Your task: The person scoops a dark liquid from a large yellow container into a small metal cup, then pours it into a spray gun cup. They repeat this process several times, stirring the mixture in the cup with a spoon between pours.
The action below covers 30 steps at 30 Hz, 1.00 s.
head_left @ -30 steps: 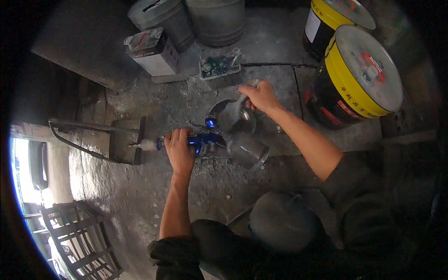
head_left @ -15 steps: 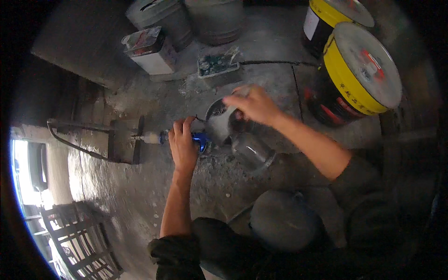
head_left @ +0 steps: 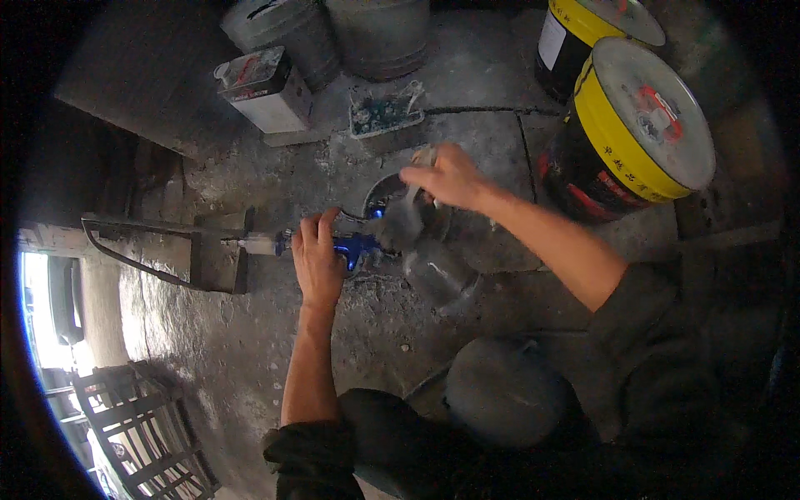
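My left hand (head_left: 318, 260) grips a shiny blue metal spray gun (head_left: 357, 247), its body running out to the right of my fingers. A pale cylindrical part (head_left: 260, 244) sticks out on the other side. My right hand (head_left: 452, 177) is closed around the handle of a paintbrush (head_left: 410, 200). Its blurred grey bristles lie close to the gun's right end; whether they touch it I cannot tell. Beneath the brush is a round dark pan (head_left: 375, 190), partly hidden. A greyish, see-through cup (head_left: 442, 273) lies tilted just in front of the pan.
Yellow-and-black drums (head_left: 637, 125) stand at the far right. Grey buckets (head_left: 379, 37), a rectangular can (head_left: 268, 96) and a stained tray (head_left: 387, 121) are at the back. A metal frame with a plate (head_left: 218, 250) lies left; a slatted rack (head_left: 146, 429) stands near left.
My right hand has shifted slightly, and the brush bristles now sit by the gun's right end. More of the blue gun shows beyond my left fingers.
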{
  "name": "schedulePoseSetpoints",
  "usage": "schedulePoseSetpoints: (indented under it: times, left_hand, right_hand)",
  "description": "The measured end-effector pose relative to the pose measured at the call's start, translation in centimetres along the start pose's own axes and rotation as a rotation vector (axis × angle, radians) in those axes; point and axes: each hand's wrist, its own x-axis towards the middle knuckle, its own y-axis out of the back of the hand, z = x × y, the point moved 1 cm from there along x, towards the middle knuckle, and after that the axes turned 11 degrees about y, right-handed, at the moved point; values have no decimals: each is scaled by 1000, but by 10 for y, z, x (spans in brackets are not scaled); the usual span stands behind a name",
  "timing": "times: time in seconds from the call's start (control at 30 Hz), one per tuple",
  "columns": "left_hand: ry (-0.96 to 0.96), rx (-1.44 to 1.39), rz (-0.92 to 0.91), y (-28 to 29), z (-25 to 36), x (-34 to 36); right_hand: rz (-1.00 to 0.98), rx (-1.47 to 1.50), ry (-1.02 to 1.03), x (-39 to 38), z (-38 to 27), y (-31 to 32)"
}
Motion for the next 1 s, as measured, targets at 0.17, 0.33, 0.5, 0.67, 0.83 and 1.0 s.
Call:
schedulePoseSetpoints:
  times: [0.17, 0.33, 0.5, 0.67, 0.83, 1.0]
  left_hand:
    - [-16, 77, 29, 3, 1, -1]
    - [-93, 99, 37, 5, -7, -2]
    - [-124, 106, 1, 8, -1, -3]
    - [-176, 117, 36, 7, 0, -4]
    - [-210, 157, 67, 4, 3, -2]
    - [-175, 126, -2, 11, 14, -3]
  right_hand:
    - [62, -317, 4, -3, 35, 22]
    - [-185, -381, 38, -33, 43, -22]
    - [-205, -370, 36, -21, 42, -14]
    - [51, -348, 22, 22, 3, 11]
    - [-146, -20, 12, 50, -48, -7]
    - [-65, -443, -22, 70, -24, -7]
